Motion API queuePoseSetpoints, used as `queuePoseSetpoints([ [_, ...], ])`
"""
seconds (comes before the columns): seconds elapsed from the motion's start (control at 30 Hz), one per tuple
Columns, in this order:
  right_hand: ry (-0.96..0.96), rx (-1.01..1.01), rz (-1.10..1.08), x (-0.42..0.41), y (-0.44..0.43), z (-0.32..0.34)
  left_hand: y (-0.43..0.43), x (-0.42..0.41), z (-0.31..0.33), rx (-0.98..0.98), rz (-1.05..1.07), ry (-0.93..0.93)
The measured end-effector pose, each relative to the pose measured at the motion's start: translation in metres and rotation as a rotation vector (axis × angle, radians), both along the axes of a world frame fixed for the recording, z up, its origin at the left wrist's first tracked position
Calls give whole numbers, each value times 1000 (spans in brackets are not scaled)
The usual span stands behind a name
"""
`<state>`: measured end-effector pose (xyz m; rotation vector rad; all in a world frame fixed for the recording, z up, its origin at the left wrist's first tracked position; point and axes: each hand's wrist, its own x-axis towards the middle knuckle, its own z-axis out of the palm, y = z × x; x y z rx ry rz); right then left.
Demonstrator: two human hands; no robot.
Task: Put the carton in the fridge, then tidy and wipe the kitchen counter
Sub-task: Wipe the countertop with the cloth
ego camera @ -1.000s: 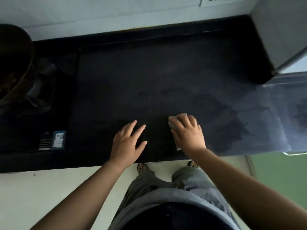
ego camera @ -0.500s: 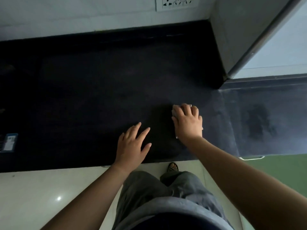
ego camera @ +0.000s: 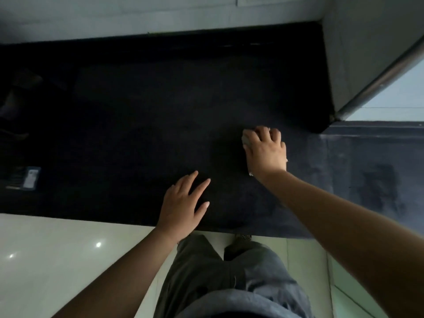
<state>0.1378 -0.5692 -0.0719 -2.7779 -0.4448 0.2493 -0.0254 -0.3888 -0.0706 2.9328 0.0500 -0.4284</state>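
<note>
The black kitchen counter [ego camera: 142, 125] fills the middle of the view. My right hand [ego camera: 266, 151] presses a small pale cloth [ego camera: 246, 140] flat on the counter, right of centre; only the cloth's edges peek out around the fingers and wrist. My left hand [ego camera: 183, 201] rests flat near the counter's front edge, fingers spread, holding nothing. Neither the carton nor the fridge is in view.
A grey wall corner with a metal edge strip [ego camera: 376, 81] juts in at the back right. Right of it the counter [ego camera: 376, 184] looks lighter with dark damp patches. A small dark item with a blue-white label [ego camera: 29, 177] lies at the left. Pale floor [ego camera: 46, 253] lies below.
My right hand has slid the cloth away from me and to the right, toward the wall corner. My left hand stays flat near the front edge. The view has shifted slightly.
</note>
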Motion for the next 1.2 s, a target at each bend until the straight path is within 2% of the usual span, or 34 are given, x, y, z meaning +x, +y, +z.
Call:
queuePoseSetpoints([
  [0.2, 31, 21, 124, -5, 47, -1, 0, -2, -1, 1, 2, -20],
  [0.33, -25, 70, 295, -37, 23, -4, 0, -2, -4, 9, -4, -18],
  [0.4, -32, 69, 310, -55, 1, -5, 1, -3, -5, 0, -5, -15],
  [0.5, -19, 82, 221, -68, -39, -8, 2, -3, -5, -29, -3, -12],
  [0.6, -73, 108, -58, -65, -54, -7, 4, -3, -4, -43, -7, -18],
  [0.7, -43, 71, -294, -69, -31, -4, 5, -4, -6, -54, -18, -31],
  [0.87, -12, 48, -115, -102, -5, 0, 10, -3, -8, -21, -77, -38],
  [0.97, 3, 27, -90, -130, -12, 1, 18, -3, -9, -3, -144, -47],
  [1.03, -12, 28, -127, -143, -24, 2, 23, -3, -8, -5, -179, -41],
  [1.2, 1, 82, -425, -150, -41, 14, 25, 6, 2, -25, -226, -20],
])
